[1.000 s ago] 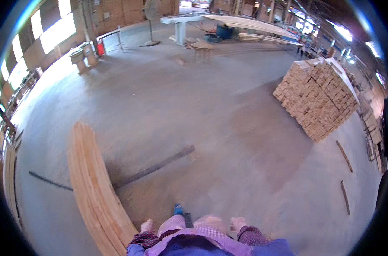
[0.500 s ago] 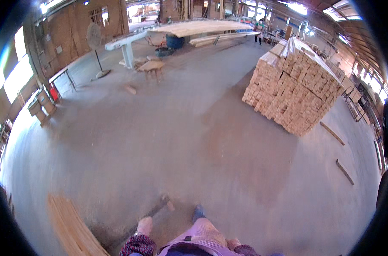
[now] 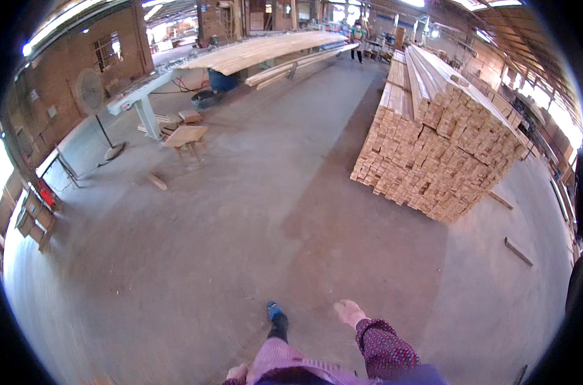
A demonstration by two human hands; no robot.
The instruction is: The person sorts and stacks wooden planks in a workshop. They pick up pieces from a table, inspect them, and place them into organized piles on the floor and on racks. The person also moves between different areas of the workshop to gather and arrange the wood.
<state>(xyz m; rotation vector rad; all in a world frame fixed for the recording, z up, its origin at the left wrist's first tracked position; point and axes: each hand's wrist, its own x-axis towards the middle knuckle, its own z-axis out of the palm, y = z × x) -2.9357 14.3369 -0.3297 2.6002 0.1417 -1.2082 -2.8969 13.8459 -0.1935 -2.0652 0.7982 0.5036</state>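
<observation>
My right hand [image 3: 350, 312] is stretched out ahead over the bare floor, below a dark patterned sleeve. Its fingers look loosely extended, and I see nothing in them. Low at the bottom edge is my left hand [image 3: 237, 372], mostly cut off beside my pink checked clothing, so its fingers cannot be made out. One blue shoe [image 3: 275, 310] shows on the floor between the hands. Ahead to the right, nearest the right hand, stands a tall stack of sawn wooden strips [image 3: 432, 157], its cut ends toward me.
A long wooden panel [image 3: 259, 54] lies on a white-framed bench at the far left, near a small wooden stool [image 3: 185, 136] and a standing fan [image 3: 90, 93]. Loose wood pieces [image 3: 518, 251] lie on the floor at right. Far off stands another person [image 3: 357, 42].
I have moved forward and the view has turned right; the stack looks nearer. My right hand has swung forward, my left back. The boards at lower left have left view.
</observation>
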